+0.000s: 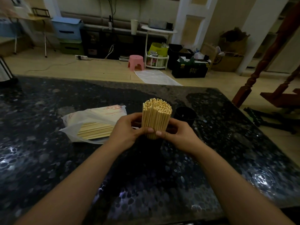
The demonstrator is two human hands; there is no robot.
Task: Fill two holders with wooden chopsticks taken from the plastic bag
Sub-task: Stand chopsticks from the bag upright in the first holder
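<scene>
Both hands wrap a thick upright bundle of wooden chopsticks: left hand and right hand curl round its lower part, probably squaring it up for a holder. Whether a holder sits beneath is hidden. A black holder stands just right of it. Plastic bag lies left on the dark table, more chopsticks inside.

the upright bundle of pale wooden chopsticks has its foot hidden behind both hands, so any holder beneath cannot be told. the red print on the white plastic bag is unreadable.
</scene>
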